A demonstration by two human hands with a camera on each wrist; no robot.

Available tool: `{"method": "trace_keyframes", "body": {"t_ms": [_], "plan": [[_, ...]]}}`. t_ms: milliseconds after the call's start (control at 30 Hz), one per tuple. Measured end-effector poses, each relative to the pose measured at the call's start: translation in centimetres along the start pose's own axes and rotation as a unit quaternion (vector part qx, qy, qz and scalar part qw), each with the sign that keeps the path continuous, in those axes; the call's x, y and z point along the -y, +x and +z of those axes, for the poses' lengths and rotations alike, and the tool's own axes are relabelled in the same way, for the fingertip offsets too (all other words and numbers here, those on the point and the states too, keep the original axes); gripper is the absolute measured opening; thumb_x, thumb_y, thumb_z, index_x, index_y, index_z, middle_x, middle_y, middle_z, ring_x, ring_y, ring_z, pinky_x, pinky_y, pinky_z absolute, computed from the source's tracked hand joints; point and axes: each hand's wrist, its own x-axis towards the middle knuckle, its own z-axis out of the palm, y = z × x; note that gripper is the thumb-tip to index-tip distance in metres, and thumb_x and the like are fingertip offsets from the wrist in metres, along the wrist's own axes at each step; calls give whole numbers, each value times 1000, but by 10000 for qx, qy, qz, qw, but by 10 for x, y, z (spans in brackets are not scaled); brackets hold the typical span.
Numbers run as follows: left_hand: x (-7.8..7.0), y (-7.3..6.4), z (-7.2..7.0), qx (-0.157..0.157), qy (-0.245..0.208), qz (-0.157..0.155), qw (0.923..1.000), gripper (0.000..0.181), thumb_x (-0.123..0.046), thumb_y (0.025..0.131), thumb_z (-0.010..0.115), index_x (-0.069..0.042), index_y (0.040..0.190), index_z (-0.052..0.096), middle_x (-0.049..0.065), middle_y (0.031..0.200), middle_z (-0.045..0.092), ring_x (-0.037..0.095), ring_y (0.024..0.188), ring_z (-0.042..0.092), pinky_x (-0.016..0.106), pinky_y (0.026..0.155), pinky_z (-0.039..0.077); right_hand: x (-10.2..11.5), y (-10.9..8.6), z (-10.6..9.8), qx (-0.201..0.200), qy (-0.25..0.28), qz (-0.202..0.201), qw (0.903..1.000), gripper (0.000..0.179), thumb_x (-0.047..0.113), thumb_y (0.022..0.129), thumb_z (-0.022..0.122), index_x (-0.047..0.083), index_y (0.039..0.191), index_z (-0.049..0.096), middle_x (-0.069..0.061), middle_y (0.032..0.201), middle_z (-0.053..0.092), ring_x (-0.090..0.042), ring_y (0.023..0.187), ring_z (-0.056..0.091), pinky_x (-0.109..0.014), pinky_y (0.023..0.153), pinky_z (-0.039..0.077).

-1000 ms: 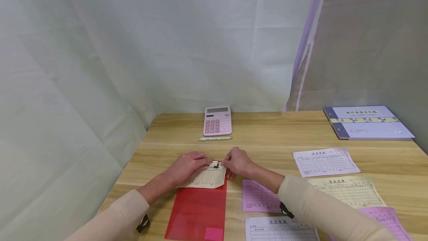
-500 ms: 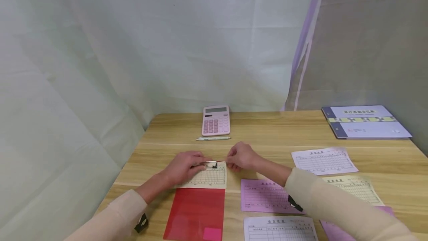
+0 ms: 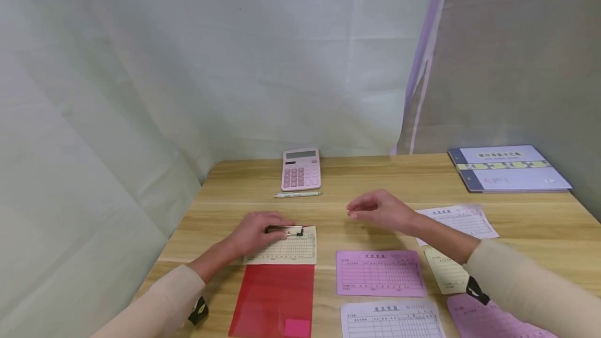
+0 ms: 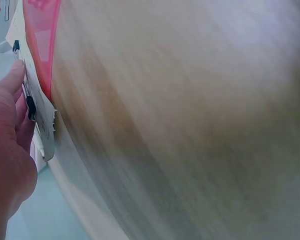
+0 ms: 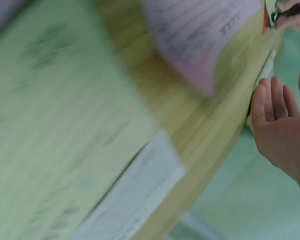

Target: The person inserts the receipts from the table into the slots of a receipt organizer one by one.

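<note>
A red clipboard (image 3: 274,296) lies on the wooden table with a pale yellow receipt slip (image 3: 291,249) over its top end. My left hand (image 3: 257,232) pinches the metal clip (image 3: 297,230) at the board's upper edge, thumb on the near side and fingers on the far side. In the left wrist view, the clip's black end (image 4: 31,106) shows between the fingers, close against the slip. My right hand (image 3: 382,212) hovers above the table to the right, holding nothing, fingers extended; the right wrist view shows its bare palm (image 5: 282,132).
Right of the clipboard lie a pink slip (image 3: 380,274), a white slip (image 3: 392,322), another white slip (image 3: 462,221), a yellow slip (image 3: 446,273) and another pink slip (image 3: 488,322). Behind are a pen (image 3: 298,194), a pink calculator (image 3: 301,169) and an account book (image 3: 512,168).
My right hand has let go of the yellow slip's upper right corner and moved away to the right. My left hand stays at the clip, and the slip now lies flatter on the board.
</note>
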Motion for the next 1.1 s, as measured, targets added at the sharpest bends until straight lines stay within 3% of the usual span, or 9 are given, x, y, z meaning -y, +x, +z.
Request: {"method": "trace_keyframes", "body": {"t_ms": [100, 200, 400, 533, 667, 833, 1100], "plan": [[-1, 0, 0, 119, -92, -89, 9998, 39, -34, 96, 81, -29, 134, 76, -10, 117, 74, 7, 98, 65, 33, 84, 55, -9, -20, -15, 207, -5, -74, 9998, 37, 17, 102, 74, -6, 131, 71, -14, 124, 76, -29, 118, 70, -43, 100, 55], [-2, 0, -1, 193, -148, -180, 9995, 42, -35, 94, 82, -28, 135, 76, -9, 117, 74, 7, 96, 64, 30, 81, 53, -16, -39, -27, 369, -98, -73, 9992, 40, 18, 101, 75, -6, 133, 69, -17, 127, 74, -32, 122, 69, -39, 99, 55], [-2, 1, -1, 196, -213, -166, 9994, 40, -34, 94, 83, -27, 133, 77, -10, 116, 74, 6, 95, 64, 29, 80, 53, -24, -72, -41, 439, -348, -39, 9984, 41, 16, 100, 76, -6, 133, 69, -17, 127, 73, -26, 106, 69, -30, 81, 57], [-1, 2, -1, 162, -226, -118, 9995, 40, -33, 93, 83, -26, 132, 78, -10, 114, 74, 7, 94, 64, 30, 80, 53, -32, -88, -46, 346, -760, -343, 9959, 36, 16, 98, 78, -3, 128, 73, -11, 120, 76, -14, 100, 68, -28, 81, 56], [-2, 3, -1, 155, -245, -111, 9995, 40, -33, 93, 83, -26, 132, 77, -10, 112, 74, 7, 92, 63, 30, 79, 53, -40, -98, -46, 153, -1220, -699, 9899, 31, 15, 96, 80, -1, 122, 76, -4, 110, 79, -6, 92, 66, -27, 79, 56], [-2, 4, -1, 177, -296, -123, 9993, 41, -31, 93, 84, -25, 133, 77, -11, 112, 75, 6, 91, 63, 29, 79, 53, -47, -104, -38, -145, -1529, -844, 9845, 25, 12, 92, 83, 2, 114, 79, 3, 101, 79, -2, 82, 60, -25, 71, 53], [-2, 4, -1, 144, -358, -125, 9992, 41, -29, 92, 85, -24, 132, 78, -10, 113, 75, 5, 92, 64, 28, 79, 53, -45, -110, -24, -414, -2054, -291, 9774, 11, 11, 92, 83, 15, 102, 80, 15, 85, 66, -2, 71, 52, -25, 62, 47]]}}
